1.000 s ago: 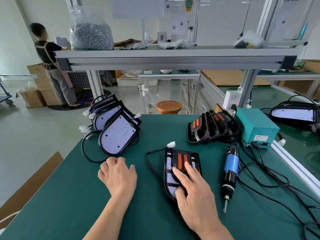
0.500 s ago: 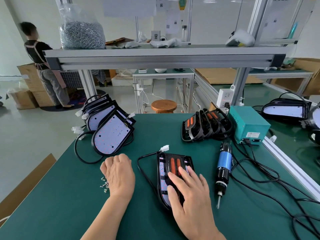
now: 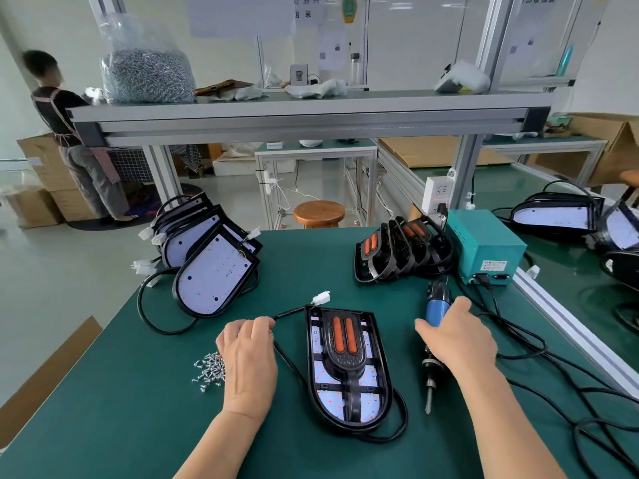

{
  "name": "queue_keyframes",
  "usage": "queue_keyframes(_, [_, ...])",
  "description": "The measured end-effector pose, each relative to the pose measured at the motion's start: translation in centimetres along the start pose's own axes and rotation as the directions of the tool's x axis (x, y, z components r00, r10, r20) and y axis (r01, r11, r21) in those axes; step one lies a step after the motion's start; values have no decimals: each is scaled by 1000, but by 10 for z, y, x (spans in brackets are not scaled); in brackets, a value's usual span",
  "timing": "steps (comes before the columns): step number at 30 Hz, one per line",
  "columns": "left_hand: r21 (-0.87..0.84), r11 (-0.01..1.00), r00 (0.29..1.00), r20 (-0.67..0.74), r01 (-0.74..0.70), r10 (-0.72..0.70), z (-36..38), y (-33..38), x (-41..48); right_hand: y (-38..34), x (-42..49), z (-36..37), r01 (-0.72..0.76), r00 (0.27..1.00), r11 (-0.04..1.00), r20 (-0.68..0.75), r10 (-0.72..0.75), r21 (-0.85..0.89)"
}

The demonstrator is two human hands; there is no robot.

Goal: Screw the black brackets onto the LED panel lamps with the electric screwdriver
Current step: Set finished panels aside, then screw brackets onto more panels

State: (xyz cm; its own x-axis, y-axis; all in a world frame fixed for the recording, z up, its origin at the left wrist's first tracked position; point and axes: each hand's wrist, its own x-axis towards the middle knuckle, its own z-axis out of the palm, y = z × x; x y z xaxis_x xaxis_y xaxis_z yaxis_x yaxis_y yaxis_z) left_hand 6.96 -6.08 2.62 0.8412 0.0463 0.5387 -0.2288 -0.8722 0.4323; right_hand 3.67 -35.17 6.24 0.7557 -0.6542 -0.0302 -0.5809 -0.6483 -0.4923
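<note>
An LED panel lamp lies flat in front of me with a black bracket with two orange strips resting on it. To its left my left hand is curled knuckles-up, beside a small heap of screws and touching the lamp's black cable; what its fingers enclose is hidden. The blue electric screwdriver lies right of the lamp, bit toward me. My right hand wraps its middle, thumb on the left side, fingers over the right.
A stack of bare lamps leans at the back left, a row of black brackets at the back right beside a teal power box. Black cords loop over the right side. A person stands far left.
My right hand has left the bracket and moved right onto the screwdriver. My left hand has shifted slightly right, uncovering the screw heap. The view has tilted down.
</note>
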Motion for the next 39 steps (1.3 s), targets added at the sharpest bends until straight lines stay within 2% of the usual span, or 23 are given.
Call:
queue_keyframes(2, [-5, 1000, 1000, -4, -1, 0, 0, -1, 0, -4, 4, -1, -7, 1000, 1000, 1, 7, -5])
queue_keyframes(4, [-17, 1000, 1000, -17, -6, 6, -1, -1, 0, 0, 6, 0, -15, 1000, 998, -17, 16, 62])
queue_keyframes(6, [-37, 999, 999, -36, -3, 1, -2, -1, 0, 10, 4, 4, -26, 998, 973, -51, 39, 230])
queue_keyframes(8, [-54, 998, 999, -52, 8, -11, -2, 0, 0, 21, 0, 6, -32, 992, 887, -93, 84, 461])
queue_keyframes(10, [-59, 998, 998, -65, 16, -20, -1, 1, 1, 25, -3, 4, -52, 981, 724, -100, 166, 687])
queue_keyframes(11, [-55, 998, 997, -68, 20, -24, -1, 0, 1, 23, -3, 2, -67, 975, 604, -75, 207, 794])
queue_keyframes(13, [-48, 999, 997, -71, 15, -18, -1, -1, 0, 20, -1, -1, -84, 970, 287, 13, 242, 954])
queue_keyframes(16, [-44, 999, 998, -65, 6, -8, 0, -1, 0, 16, -2, -6, -112, 978, -123, 131, 162, 986])
queue_keyframes(17, [-43, 999, 998, -64, 1, -4, 0, -1, 1, 15, -4, -7, -137, 980, -214, 163, 111, 967])
queue_keyframes(19, [-47, 999, 997, -76, -11, 7, 0, 0, 1, 14, -7, -11, -196, 978, -321, 207, -1, 926])
queue_keyframes(22, [-64, 998, 995, -100, -21, 14, -1, -1, 1, 11, -8, -16, -258, 966, -368, 239, -98, 893])
queue_keyframes(26, [-121, 992, 992, -112, 41, -54, -10, 4, -1, 4, -14, -20, -299, 954, -332, 283, -96, 895])
queue_keyframes(30, [-370, 922, 984, -90, 110, -153, -31, 32, -10, -13, -27, -29, -279, 956, -335, 293, -11, 900])
queue_keyframes(34, [-521, 846, 991, 113, 115, -65, -49, 74, -19, -32, -44, -40, -88, 978, -452, 162, 128, 888])
queue_keyframes(37, [-627, 742, 959, 272, 237, -77, -52, 91, -26, -47, -51, -54, -10, 982, -552, 111, 151, 834])
queue_keyframes(39, [-694, 638, 932, 346, 333, -110, -52, 96, -28, -55, -53, -61, 15, 983, -585, 96, 159, 811])
